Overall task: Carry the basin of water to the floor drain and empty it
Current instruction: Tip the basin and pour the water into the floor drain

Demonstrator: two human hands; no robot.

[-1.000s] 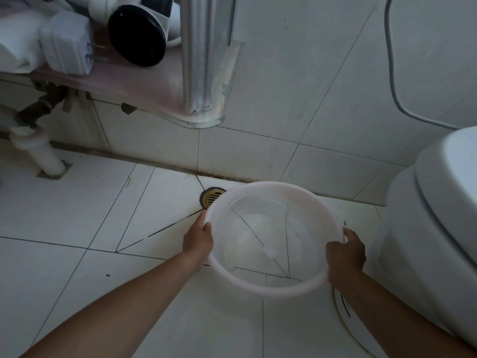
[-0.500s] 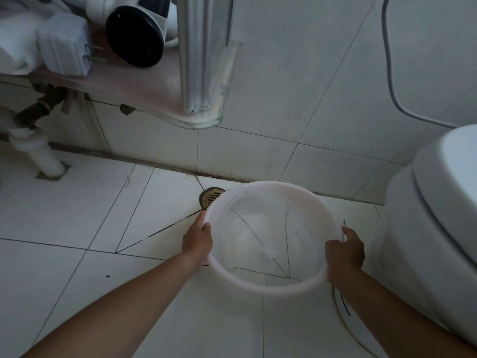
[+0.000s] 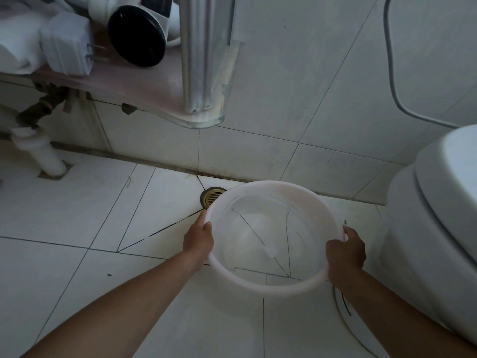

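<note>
Your left hand (image 3: 198,239) grips the basin (image 3: 271,289) rim at nine o'clock, your right hand (image 3: 344,250) at three, so it rides level (water inside); the floor drain (image 3: 212,197) peeks out at its eleven.

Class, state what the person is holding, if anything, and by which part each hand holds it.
A round translucent white plastic basin, held by its rim: the left hand grips the left edge, the right hand the right edge.
</note>
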